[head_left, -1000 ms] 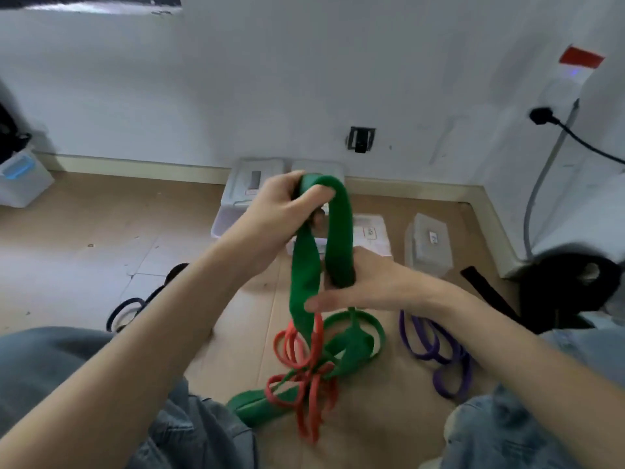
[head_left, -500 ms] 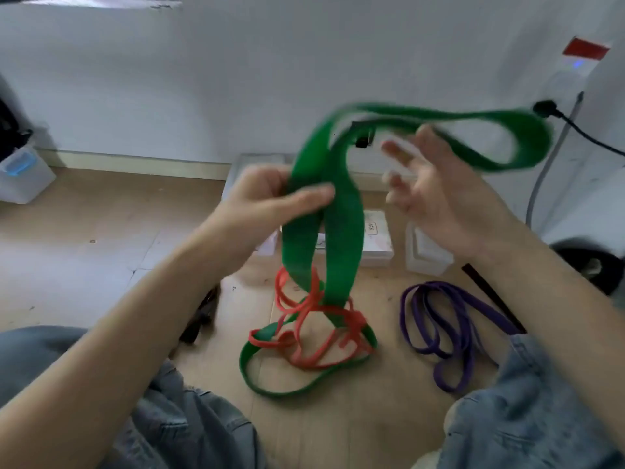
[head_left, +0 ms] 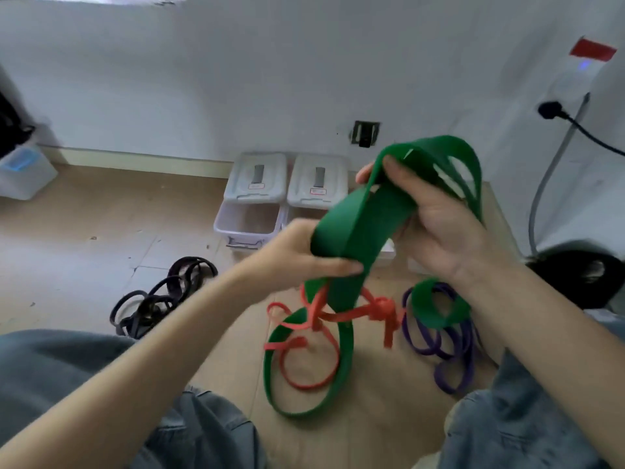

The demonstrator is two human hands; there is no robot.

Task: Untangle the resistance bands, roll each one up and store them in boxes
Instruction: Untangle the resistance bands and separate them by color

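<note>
Down on the wooden floor (head_left: pixel 101 231) the red band (head_left: pixel 341 316) is knotted round the green band (head_left: pixel 358 228), so the left hand (head_left: pixel 301 258) and right hand (head_left: pixel 436 221) both grip the green one, probably to pull it free.

The green band (head_left: pixel 358 228) hides the left hand's (head_left: pixel 304 258) fingers and part of the right hand's (head_left: pixel 436 228) palm. Behind them, 2 boxes (head_left: pixel 247 221) are partly covered. The red band's (head_left: pixel 382 309) knot is blurred.

No text can be read; two box lids (head_left: pixel 258 176) at upper centre of the frame carry small red-edged labels, too blurred to make out.
</note>
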